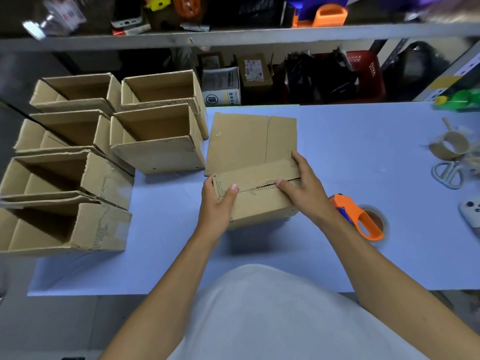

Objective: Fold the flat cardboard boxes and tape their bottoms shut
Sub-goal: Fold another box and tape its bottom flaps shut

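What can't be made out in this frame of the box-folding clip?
All in the head view:
- Inside of the box: hidden by its closed flaps, left hand and right hand.
- Tape on that seam: none discernible.
- Tape dispenser: near end hidden behind the right forearm.
- Top shelf items: motion-blurred.
- White device: cut off by the right edge.

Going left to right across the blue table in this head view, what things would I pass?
Folded open boxes → box being folded, held by left hand and right hand → orange tape dispenser → scissors → white phone.
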